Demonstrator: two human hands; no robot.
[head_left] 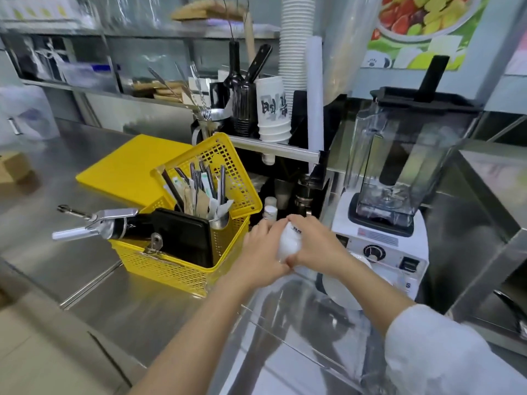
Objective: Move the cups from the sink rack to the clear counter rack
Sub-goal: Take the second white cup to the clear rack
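Both of my hands hold one translucent white cup (289, 243) with dark print near its top. It is tilted, just right of the yellow basket. My left hand (261, 249) wraps its left side and my right hand (316, 246) wraps its right side. Below them lies the clear counter rack (288, 334), a transparent acrylic tray on the steel counter. A white round cup or lid (342, 292) lies at its far right end, partly hidden by my right forearm. The sink rack is out of view.
A yellow basket (182, 269) with utensils, a black tray and a metal scoop stands to the left, with a yellow cutting board (125, 169) behind it. A white blender (385, 212) stands close on the right. Stacked paper cups (272, 109) sit on a shelf behind.
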